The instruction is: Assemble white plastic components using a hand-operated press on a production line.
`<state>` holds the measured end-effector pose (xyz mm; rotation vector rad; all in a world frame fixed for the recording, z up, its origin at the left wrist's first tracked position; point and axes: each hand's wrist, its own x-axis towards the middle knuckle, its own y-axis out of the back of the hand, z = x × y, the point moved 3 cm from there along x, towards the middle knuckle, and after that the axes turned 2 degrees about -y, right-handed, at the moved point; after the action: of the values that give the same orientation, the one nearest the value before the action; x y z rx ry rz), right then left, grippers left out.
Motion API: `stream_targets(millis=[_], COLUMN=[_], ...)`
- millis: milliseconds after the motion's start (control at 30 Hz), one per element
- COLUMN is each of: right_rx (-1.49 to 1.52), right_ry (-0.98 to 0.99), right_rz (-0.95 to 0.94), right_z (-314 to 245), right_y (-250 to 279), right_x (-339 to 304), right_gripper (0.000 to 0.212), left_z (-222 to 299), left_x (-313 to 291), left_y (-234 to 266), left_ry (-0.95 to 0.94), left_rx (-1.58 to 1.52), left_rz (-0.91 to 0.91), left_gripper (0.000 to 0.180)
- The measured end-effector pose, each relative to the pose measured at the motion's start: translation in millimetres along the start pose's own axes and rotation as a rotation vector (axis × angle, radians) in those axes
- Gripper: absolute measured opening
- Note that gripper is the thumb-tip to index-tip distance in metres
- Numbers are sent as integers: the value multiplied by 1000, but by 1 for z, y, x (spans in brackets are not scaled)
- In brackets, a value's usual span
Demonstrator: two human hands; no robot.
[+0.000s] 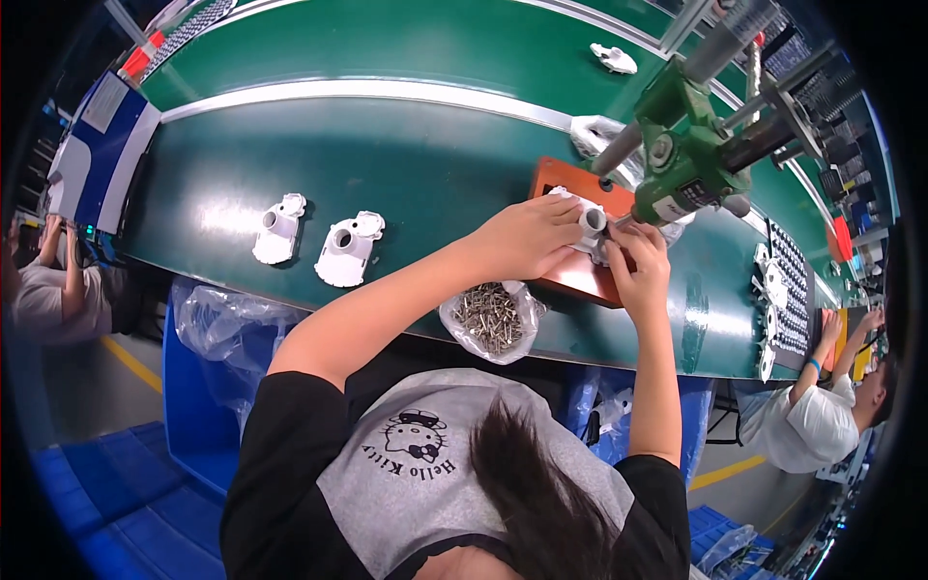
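A white plastic housing with a round grey tube (593,221) sits on the orange fixture block (592,281), below the green bench press (681,159). My left hand (527,239) lies over the housing's left side with its fingers curled onto it. At the right edge of the same housing, my right hand (638,259) is closed, thumb and fingertips together right by the press's tip. Whatever the right fingertips pinch is too small or hidden to make out. Close below my left hand, a plastic-lined bowl of small metal pins (491,319) stands at the bench's front edge.
Two similar white housings (280,230) (348,249) lie on the green bench to the left. Clear plastic bags (604,135) lie behind the fixture. A dark tray (788,290) with white parts stands at right. Other people work at both sides. Blue bins (198,396) sit below.
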<state>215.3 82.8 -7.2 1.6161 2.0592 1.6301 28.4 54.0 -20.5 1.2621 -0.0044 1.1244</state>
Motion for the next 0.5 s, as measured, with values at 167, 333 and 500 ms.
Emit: stream_targets(millis=[167,333,500], right_rx=[-204,-285,-39], right_ry=[122,-17,114], right_rz=[-80,27,-100], right_z=[-17,-14,-79], right_y=[1,4,-18], right_x=[-2,-2,-34], right_gripper=[18,15,14], left_z=[3,-1,-5], left_x=[0,2,-1], left_y=[3,2,-1], left_ry=[-8,-6,56], left_rx=[5,-18,-31], left_rz=[37,14,7], left_gripper=[19,19,20])
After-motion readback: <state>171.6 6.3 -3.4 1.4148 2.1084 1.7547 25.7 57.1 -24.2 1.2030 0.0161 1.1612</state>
